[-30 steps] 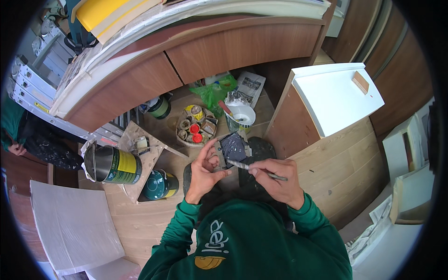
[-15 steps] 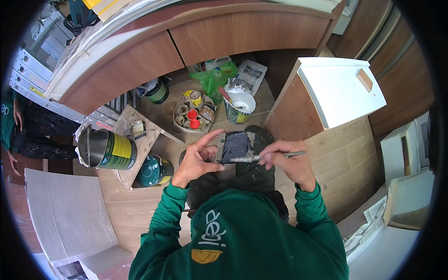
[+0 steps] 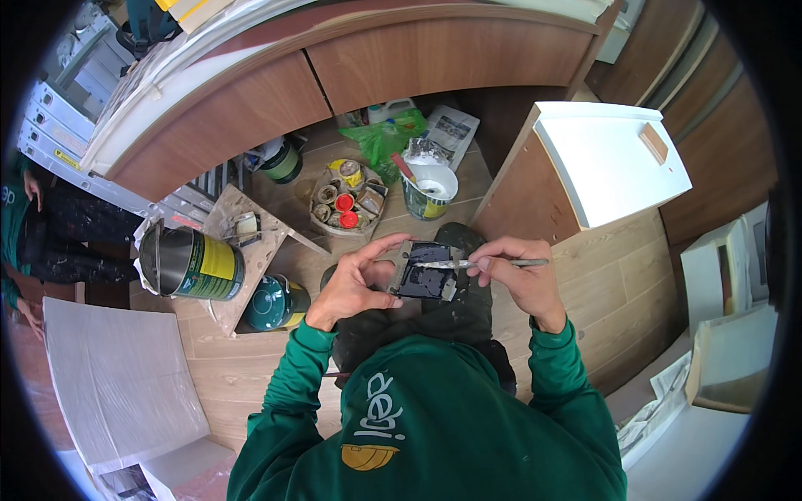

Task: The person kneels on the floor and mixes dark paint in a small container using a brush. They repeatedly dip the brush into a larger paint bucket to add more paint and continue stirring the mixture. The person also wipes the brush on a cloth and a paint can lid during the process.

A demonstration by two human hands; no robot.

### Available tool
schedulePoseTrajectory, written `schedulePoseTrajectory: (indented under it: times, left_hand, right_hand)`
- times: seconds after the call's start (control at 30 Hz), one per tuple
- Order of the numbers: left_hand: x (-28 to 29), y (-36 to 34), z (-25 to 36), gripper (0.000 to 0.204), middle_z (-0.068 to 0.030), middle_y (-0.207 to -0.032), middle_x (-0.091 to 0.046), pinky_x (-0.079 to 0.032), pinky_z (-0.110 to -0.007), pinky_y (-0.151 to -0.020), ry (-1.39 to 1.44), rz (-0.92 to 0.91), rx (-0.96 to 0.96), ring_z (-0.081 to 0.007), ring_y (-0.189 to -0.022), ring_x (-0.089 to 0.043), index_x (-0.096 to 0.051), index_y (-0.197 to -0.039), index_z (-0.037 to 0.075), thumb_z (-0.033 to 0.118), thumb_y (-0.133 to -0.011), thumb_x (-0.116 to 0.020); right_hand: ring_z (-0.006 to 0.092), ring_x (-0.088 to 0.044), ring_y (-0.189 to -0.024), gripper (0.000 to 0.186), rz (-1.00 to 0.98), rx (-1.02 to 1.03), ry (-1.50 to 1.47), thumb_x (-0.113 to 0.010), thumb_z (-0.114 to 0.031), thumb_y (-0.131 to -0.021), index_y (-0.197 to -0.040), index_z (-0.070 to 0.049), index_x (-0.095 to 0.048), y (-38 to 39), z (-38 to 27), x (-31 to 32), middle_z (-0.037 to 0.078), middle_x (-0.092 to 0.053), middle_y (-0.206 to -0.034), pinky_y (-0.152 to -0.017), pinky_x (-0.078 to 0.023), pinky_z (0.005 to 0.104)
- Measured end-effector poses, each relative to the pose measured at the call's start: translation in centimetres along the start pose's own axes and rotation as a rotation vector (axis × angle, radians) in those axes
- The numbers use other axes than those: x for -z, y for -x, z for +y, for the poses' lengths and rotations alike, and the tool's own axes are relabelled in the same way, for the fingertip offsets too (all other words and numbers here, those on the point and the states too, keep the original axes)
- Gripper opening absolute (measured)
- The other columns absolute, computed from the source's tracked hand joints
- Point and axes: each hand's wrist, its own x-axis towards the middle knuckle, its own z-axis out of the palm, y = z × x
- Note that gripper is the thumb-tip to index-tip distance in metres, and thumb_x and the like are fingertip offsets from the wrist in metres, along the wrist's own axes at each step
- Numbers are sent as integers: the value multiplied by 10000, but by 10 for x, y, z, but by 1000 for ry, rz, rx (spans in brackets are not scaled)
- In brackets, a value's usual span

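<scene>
- I see a white panel (image 3: 614, 159) lying up and to the right of my right hand, well apart.
- A tipped paint can (image 3: 190, 264) lies to the left of my left hand, on the floor.
- My left hand (image 3: 355, 286) is clamped on a small dark palette (image 3: 426, 272), fingers curled round its left edge.
- My right hand (image 3: 518, 271) pinches a thin palette knife (image 3: 476, 264); its blade rests across the palette.

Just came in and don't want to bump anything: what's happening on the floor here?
A person in a green hoodie crouches on the wood floor. The left hand holds a small dark-smeared board; the right hand lays a thin metal blade across it. A tray of small jars, a white tub and paint cans sit nearby.
</scene>
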Motion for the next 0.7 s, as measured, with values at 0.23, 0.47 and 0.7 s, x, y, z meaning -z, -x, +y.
schedulePoseTrajectory:
  times: [0.23,0.47,0.7]
  left_hand:
    - [2,0,-5,991,-74,-1404,-590,-502,-252,-797,-17,17,-27,-72,-963,-615,-475,-1563,40,-243,-659,-768]
    - [2,6,-2,980,-16,-1163,-652,-489,-251,-843,-59,33,10,-65,-923,-588,-474,-1566,62,-196,-673,-784]
    - [5,15,-3,967,0,-990,-668,-469,-257,-889,-7,-23,14,-74,-951,-583,-454,-1581,69,-170,-699,-771]
  right_hand:
    - [101,-691,-698,133,45,-15,27,-662,-24,-960,-993,43,-773,5,3,-4,89,-767,-840,-641,-556,254]
    - [116,-698,-703,128,43,-36,34,-669,-13,-950,-1009,30,-774,11,9,-5,88,-765,-841,-637,-549,265]
    - [125,-682,-709,243,137,-58,-36,-662,-139,-1010,-1188,10,-735,5,34,-16,119,-754,-925,-558,-484,239]
